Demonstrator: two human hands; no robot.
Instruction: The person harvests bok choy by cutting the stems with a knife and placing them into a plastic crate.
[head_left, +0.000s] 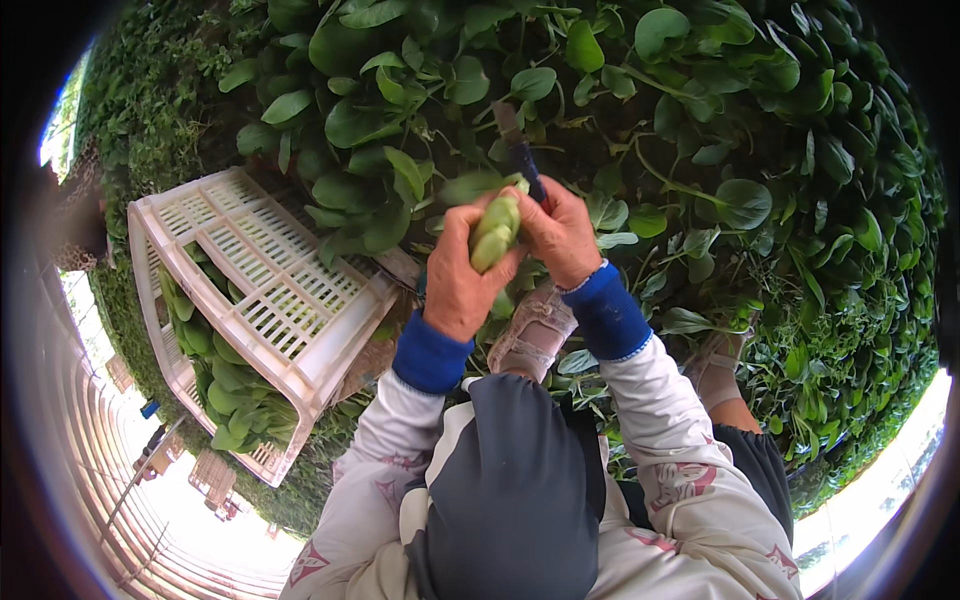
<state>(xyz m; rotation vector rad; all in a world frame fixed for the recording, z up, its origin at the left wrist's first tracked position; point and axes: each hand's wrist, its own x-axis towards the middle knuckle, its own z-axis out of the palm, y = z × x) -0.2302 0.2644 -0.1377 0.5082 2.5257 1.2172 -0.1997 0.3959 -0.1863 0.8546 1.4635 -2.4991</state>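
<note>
Both my hands meet in front of me over the plant bed, around a leafy green with a pale, thick base (495, 234), likely bok choy. My left hand (459, 274) grips it from the left side. In my right hand (561, 231) is a knife with a dark blue handle (527, 166), its blade (508, 120) pointing away from me and partly blurred. The right thumb also presses on the plant's base. Leaves of the held plant are blurred or hidden behind my fingers.
To the left a white slatted plastic crate (300, 330), tipped on its side, holds cut leafy greens (232, 375). Rooted leafy plants (742, 202) grow ahead and to the right. My shoe (536, 322) stands among them. Greenhouse hoops (97, 450) curve at the far left.
</note>
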